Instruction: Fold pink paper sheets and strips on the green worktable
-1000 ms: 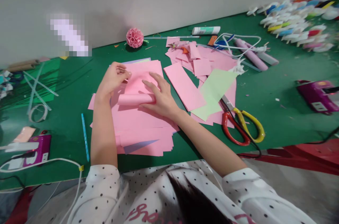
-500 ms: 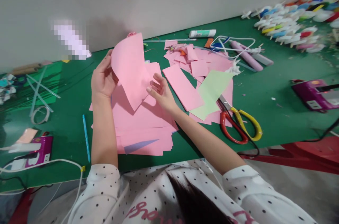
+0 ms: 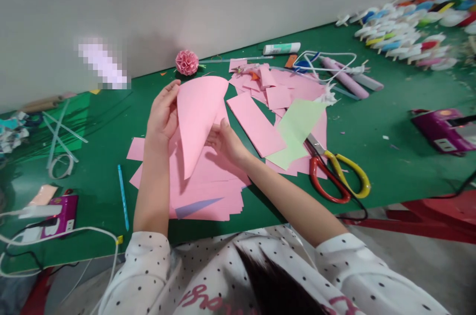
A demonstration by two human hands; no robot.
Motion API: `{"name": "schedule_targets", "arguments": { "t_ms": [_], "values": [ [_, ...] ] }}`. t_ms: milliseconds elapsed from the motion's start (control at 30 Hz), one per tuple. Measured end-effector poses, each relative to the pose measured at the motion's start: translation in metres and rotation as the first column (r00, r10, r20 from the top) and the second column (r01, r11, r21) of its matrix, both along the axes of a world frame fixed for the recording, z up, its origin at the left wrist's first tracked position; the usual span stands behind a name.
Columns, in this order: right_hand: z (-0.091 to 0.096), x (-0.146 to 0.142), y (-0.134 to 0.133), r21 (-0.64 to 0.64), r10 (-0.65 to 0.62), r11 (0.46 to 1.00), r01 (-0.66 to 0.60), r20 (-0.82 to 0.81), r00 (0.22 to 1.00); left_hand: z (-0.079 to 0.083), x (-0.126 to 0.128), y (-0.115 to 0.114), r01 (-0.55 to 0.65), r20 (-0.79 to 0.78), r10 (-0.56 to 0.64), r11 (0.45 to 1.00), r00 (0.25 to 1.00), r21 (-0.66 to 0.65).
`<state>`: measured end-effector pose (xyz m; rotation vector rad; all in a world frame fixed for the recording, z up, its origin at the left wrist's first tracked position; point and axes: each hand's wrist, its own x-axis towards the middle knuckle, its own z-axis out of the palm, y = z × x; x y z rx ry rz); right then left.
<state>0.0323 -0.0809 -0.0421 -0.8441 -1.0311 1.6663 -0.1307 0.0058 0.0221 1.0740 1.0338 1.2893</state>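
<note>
A curved sheet of pink paper [image 3: 199, 114] is held up above a stack of pink sheets [image 3: 208, 178]. My left hand [image 3: 163, 111] grips its left edge, fingers partly behind it. At the lower right edge, my right hand [image 3: 226, 141] has its thumb in front and the other fingers behind the paper. A folded pink strip [image 3: 256, 124] lies to the right of that hand. Beyond it are a light green paper [image 3: 299, 126] and scissors with red and yellow handles [image 3: 349, 171]. A blue pen [image 3: 122, 198] rests left of the stack.
A pink paper flower ball [image 3: 187, 63] sits by the wall. Pink scraps [image 3: 278, 96], a glue stick [image 3: 281, 48] and pink glue guns [image 3: 345, 77] with cords lie at the back right. Purple power sockets [image 3: 444, 129] stand right, and cables [image 3: 74, 229] run along the left.
The pink sheet has come down and towards me, uncovering the flower ball behind it. My left hand moved right and nearer; my right hand has closed on the sheet's edge.
</note>
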Motion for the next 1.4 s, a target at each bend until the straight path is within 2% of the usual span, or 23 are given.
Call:
{"name": "schedule_targets", "arguments": {
  "t_ms": [100, 200, 400, 600, 667, 767, 900, 1000, 1133, 1300, 1400],
  "values": [
    [0.004, 0.002, -0.001, -0.079, 0.009, 0.997, -0.013, -0.059, 0.998, -0.004, 0.012, -0.004, -0.031, -0.089, 0.033, 0.999, 0.995, 0.020],
    [0.013, 0.003, -0.004, -0.095, -0.006, 0.995, -0.003, -0.096, 0.995, -0.006, 0.019, -0.007, -0.032, -0.162, 0.037, 0.999, 0.986, 0.037],
    [0.024, 0.003, -0.006, -0.167, -0.194, 0.972, 0.166, -0.168, 0.966, -0.010, 0.023, -0.006, -0.149, -0.188, 0.163, 0.985, 0.969, 0.087],
    [0.019, 0.001, -0.008, -0.157, -0.083, 0.986, 0.055, -0.173, 0.982, -0.013, 0.026, -0.006, -0.127, -0.203, 0.140, 0.989, 0.969, 0.075],
    [0.019, 0.000, -0.009, -0.175, -0.089, 0.983, 0.055, -0.194, 0.977, -0.012, 0.028, -0.007, -0.128, -0.212, 0.142, 0.989, 0.967, 0.077],
    [0.020, -0.002, -0.009, -0.229, -0.124, 0.971, 0.074, -0.215, 0.969, -0.012, 0.029, -0.010, -0.191, -0.243, 0.206, 0.978, 0.948, 0.085],
    [0.017, -0.002, -0.006, -0.273, -0.170, 0.956, 0.109, -0.210, 0.963, -0.026, 0.026, -0.024, -0.239, -0.305, 0.233, 0.971, 0.923, 0.018],
    [0.012, -0.001, -0.005, -0.261, -0.168, 0.958, 0.116, -0.188, 0.968, -0.044, 0.019, -0.042, -0.151, -0.243, 0.133, 0.987, 0.961, -0.055],
    [0.009, -0.002, -0.006, -0.213, -0.119, 0.974, 0.078, -0.183, 0.976, -0.060, 0.012, -0.060, -0.033, -0.107, 0.028, 0.998, 0.994, -0.049],
    [0.009, -0.002, -0.006, -0.230, -0.049, 0.973, -0.004, -0.220, 0.974, -0.062, 0.008, -0.065, 0.066, -0.095, -0.065, 0.998, 0.993, 0.005],
    [0.007, -0.001, -0.006, -0.246, -0.052, 0.969, 0.008, -0.172, 0.984, -0.061, 0.007, -0.066, 0.081, -0.123, -0.079, 0.997, 0.989, 0.007]
  ]
}}
